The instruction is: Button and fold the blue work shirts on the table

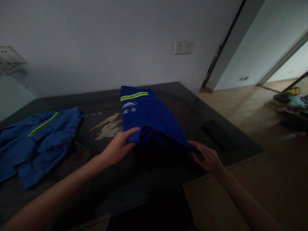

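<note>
The left hand (pixel 122 141) and right hand (pixel 208 157) each grip a near corner of a royal-blue cloth garment with yellow-green stripes and white lettering (pixel 149 112). Its near end is bunched and raised; its far end lies close to the far edge of the dark, glossy surface (pixel 192 109). The step in hand looks like folding; the next move probably calls for level corners and an even lay. Toward the left edge, a duller blue, striped cloth garment (pixel 48 138) lies spread and creased. A flat black oblong (pixel 220 136) rests by the right edge. No container is discernible; the mixed heap (pixel 293 99) on the floor beyond is too dim to tell.
</note>
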### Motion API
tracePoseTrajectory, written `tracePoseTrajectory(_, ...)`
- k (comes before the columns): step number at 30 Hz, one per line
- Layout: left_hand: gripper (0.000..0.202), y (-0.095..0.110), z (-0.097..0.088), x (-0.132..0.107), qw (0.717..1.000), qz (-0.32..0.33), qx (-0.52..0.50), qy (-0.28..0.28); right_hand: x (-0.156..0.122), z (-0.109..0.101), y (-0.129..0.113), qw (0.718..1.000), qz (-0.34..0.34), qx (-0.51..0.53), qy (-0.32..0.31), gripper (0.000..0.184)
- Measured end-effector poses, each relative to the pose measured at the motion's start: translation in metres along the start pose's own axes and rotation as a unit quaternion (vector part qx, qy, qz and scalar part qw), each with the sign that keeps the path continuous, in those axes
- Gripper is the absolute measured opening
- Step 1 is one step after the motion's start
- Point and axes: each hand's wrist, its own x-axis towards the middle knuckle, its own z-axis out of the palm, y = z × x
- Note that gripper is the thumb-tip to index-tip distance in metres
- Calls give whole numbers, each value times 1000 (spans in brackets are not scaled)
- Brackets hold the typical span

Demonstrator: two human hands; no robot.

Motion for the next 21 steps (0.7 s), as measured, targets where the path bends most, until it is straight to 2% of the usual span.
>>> tracePoseTrajectory(6,31,-7,4,-3,999,-20,-41,-3,12,3,-8,985,139,97,9,43)
tracePoseTrajectory(9,30,-11,4,-11,998,-17,-59,-11,13,-1,-10,967,199,156,42,38)
tracePoseTrajectory(12,28,-10,-1,-22,997,-1,-65,-34,13,-13,-7,954,238,162,83,28)
tracePoseTrajectory(16,27,9,-15,-41,994,28,-64,-78,18,-41,-10,968,192,146,75,15)
tracePoseTrajectory(19,28,30,-28,-58,992,51,-60,-99,21,-66,-21,982,107,149,50,14)
tracePoseTrajectory(21,28,40,-34,-70,991,63,-51,-102,15,-80,-28,984,44,170,38,19)
